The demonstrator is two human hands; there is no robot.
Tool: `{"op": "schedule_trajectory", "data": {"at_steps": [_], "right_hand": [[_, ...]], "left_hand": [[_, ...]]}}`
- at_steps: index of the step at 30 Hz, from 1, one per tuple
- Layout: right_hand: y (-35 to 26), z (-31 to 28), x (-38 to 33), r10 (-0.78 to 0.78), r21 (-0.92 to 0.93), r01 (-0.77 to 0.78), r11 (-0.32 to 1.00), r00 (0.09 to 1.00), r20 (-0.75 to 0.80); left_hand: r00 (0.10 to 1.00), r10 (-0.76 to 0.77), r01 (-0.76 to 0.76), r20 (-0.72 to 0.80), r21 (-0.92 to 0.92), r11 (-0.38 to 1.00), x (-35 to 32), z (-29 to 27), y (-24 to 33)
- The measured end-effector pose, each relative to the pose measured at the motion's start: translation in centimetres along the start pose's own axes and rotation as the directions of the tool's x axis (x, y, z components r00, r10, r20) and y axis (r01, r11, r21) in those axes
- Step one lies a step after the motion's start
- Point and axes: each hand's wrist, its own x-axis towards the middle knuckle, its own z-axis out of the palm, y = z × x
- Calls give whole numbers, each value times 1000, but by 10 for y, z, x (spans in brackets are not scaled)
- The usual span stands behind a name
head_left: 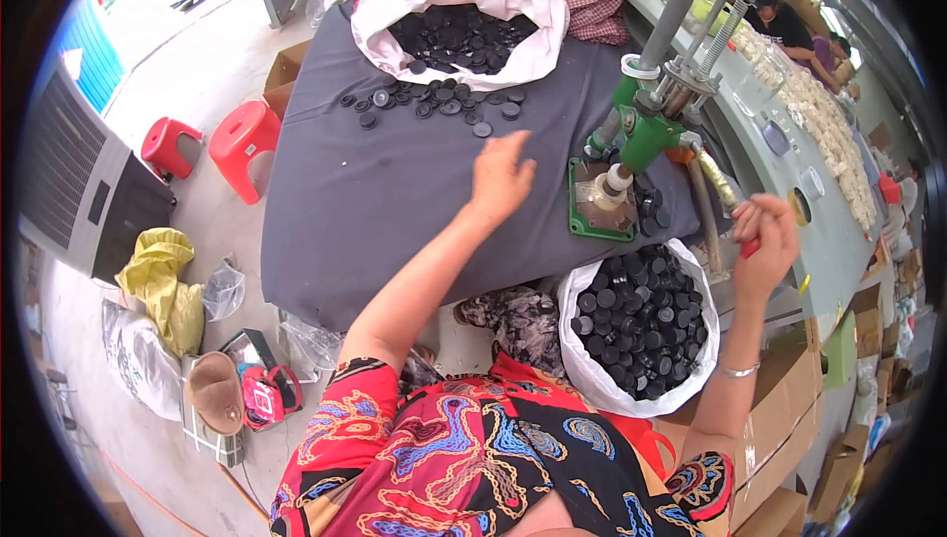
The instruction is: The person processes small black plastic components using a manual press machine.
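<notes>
The right hand [767,231] is wrapped around the red end of the pale-shafted lever [718,180] on a green metal hand press [648,139], whose lever side presumably suits that arm; the left hand [503,182], fingers loosely spread and nothing visible in its grasp, is over the grey cloth-covered table [380,197], just short of loose round black plastic caps [451,106]. More caps fill a far white sack [541,12] and a near white sack [569,315], both gaping, probably for easy access.
</notes>
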Motion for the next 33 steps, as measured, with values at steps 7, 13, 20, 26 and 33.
{"op": "schedule_trajectory", "data": {"at_steps": [7, 13, 20, 26, 33], "right_hand": [[-16, 2, 90, 181, 38, -181, 983, 983, 18], [-15, 4, 113, 237, 31, -237, 971, 971, 23], [-13, 0, 113, 238, 44, -241, 970, 970, 52], [-12, -2, 113, 215, 62, -219, 974, 974, 66], [-9, 5, 116, 197, 34, -197, 980, 980, 22]], "left_hand": [[973, -62, 170, -222, 509, 844, 30, -87, -133], [930, -284, 367, -233, 603, 708, 38, -137, -202], [893, -393, 445, -220, 565, 695, 40, -139, -188], [951, -276, 307, -137, 356, 883, 28, -98, -138], [969, -56, 94, 239, -151, 984, -10, -6, 35]]}}
